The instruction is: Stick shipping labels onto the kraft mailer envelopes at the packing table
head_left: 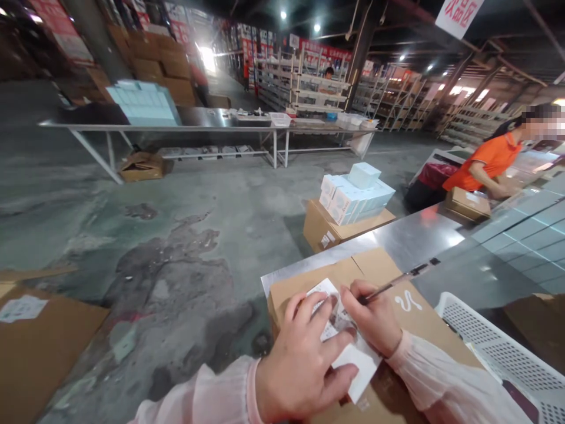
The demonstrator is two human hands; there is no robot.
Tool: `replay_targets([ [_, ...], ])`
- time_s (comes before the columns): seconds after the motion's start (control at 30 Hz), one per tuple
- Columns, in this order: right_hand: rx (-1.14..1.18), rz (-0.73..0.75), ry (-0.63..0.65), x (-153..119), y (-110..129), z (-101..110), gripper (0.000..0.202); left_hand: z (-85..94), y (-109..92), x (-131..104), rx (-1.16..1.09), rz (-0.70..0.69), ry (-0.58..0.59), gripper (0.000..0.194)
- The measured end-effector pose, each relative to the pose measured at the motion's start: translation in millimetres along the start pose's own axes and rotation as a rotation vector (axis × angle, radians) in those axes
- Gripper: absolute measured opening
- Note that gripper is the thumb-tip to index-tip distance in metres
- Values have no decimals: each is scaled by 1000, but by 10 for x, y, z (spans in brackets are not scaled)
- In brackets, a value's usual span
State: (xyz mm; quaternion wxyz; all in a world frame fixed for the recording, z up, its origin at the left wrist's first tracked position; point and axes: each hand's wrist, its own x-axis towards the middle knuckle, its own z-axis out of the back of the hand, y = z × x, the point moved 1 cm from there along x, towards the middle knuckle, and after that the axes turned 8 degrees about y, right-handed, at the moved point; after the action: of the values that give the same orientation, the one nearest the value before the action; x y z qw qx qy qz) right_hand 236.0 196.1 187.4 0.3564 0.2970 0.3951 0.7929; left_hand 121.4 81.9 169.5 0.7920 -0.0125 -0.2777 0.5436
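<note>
A cardboard box (424, 330) lies on the metal table (397, 241), and white printed paper slips (362, 368) rest on its top. My left hand (304, 353) presses on the slips with its fingers spread. Just to its right, my right hand (373, 315) is closed around a dark pen (404, 277), whose upper end points up and to the right. The pen's tip is hidden by my right hand. A white squiggle (408, 301) shows on the cardboard beyond my right wrist.
A white perforated basket (498, 335) stands at the right. Past the table, light-blue boxes (359, 197) sit on a carton (320, 227). A person in orange (489, 159) works at the right beside a small carton (468, 203). Another carton (48, 353) is at lower left.
</note>
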Motion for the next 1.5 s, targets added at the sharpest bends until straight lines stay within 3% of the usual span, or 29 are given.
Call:
replay_targets([
  [0.4, 18, -63, -11, 23, -12, -11, 39, 27, -8, 6, 3, 7, 0, 36],
  [0.83, 3, -24, 8, 24, -12, 8, 39, 28, -16, 8, -9, 18, 13, 35],
  [1.0, 68, -138, -126, 11, -5, 132, 43, 22, -24, 1, -3, 10, 10, 38],
  [1.17, 162, -291, 21, -5, -58, 229, 44, 55, -37, 34, -61, 31, 63, 39],
  [1.33, 83, -187, -2, -10, -105, 207, 43, 94, -17, 66, -120, 74, 152, 57],
  [1.5, -2, -140, -79, -17, -106, 129, 41, 110, -6, 74, -130, 77, 183, 59],
])
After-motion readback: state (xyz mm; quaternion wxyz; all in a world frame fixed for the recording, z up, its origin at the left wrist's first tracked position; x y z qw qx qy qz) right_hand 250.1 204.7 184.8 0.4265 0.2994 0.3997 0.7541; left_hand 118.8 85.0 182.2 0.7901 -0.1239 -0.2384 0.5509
